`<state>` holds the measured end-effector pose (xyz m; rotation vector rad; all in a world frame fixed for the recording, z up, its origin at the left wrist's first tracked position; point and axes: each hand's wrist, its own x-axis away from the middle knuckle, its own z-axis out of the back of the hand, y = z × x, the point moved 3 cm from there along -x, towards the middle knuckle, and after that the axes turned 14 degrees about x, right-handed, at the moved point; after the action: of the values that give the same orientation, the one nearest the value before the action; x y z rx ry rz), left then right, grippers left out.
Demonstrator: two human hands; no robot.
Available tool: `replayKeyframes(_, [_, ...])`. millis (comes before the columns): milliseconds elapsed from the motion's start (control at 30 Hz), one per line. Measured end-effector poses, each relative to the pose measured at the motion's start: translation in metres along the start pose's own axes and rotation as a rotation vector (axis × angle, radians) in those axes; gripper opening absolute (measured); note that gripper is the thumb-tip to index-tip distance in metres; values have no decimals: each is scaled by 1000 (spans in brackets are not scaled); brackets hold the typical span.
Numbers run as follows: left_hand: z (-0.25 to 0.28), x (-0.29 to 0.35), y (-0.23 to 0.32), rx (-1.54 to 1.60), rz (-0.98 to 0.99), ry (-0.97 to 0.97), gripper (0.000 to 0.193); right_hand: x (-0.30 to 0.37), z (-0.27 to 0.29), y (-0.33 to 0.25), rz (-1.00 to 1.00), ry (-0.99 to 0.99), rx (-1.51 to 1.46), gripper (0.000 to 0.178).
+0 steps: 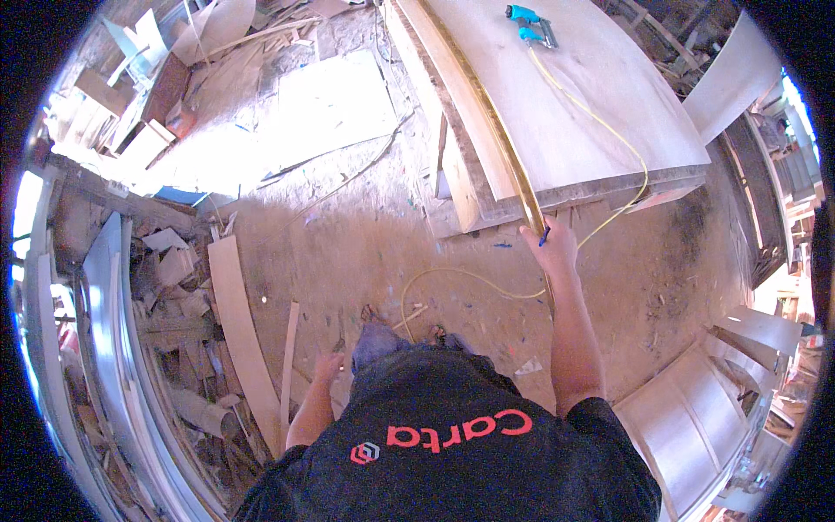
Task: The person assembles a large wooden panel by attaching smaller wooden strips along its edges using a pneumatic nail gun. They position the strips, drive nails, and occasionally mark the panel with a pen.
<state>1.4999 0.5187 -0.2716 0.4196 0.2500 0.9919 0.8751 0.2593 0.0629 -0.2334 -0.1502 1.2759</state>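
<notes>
My right hand (554, 245) is closed around a long, shiny gold trim strip (500, 130) at the near end of the worktable. A small blue thing like a pen or marker (544, 236) shows at the fingers of that hand. The strip lies along the left edge of a white sheet panel (600, 104), and its tail runs back beneath my forearm. My left hand (328, 365) hangs low beside my leg, nearest to a narrow wood strip on the floor. Its fingers are too small and blurred to read.
A teal nail gun (531, 24) rests on the panel, its yellow air hose (642, 161) looping off the edge and across the floor to my feet. Wood offcuts and a long board (239, 322) lie at the left. Curved sheets (687, 418) stand at the right.
</notes>
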Motion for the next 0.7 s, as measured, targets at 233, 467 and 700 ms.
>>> replayKeyframes(233, [9,-16,-9,871,1338,-309,33,-20,22,-29,-177,-4,175,62])
replayKeyframes(467, [28,-81,-114,679,850,-324,32,-35,16,-38,-132,492,150,60])
replayKeyframes(700, [93,-200,-198,100,231,-121,40,-49,-20,-47,-181,334,101,50])
